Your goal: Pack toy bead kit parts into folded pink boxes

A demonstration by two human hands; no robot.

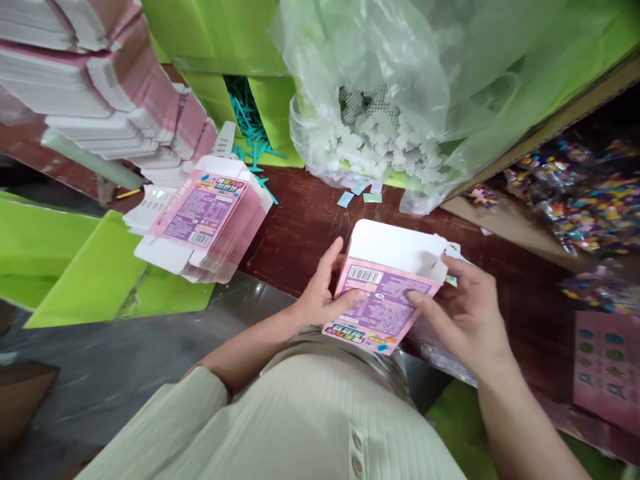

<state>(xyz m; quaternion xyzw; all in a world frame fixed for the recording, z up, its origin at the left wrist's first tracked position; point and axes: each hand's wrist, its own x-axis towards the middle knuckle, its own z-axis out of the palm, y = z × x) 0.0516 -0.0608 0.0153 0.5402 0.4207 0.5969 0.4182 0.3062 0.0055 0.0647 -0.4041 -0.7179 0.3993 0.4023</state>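
A pink and purple box [380,300] is upside down between my hands, its white end flap standing up and away from me. My left hand [327,287] grips its left edge, thumb on the printed face. My right hand [463,307] holds the right side, with the thumb on the print and fingers by a small side flap. To the left lies a stack of flattened pink boxes [205,213]. Small pale cards [357,195] lie on the dark red table [295,227] beyond the box.
A plastic bag of white perforated pieces [385,140] stands at the back. Teal sticks [250,123] spill from a green carton. Right, a carton holds colourful packets [590,187]; bundled pink boxes [100,73] rise at the far left.
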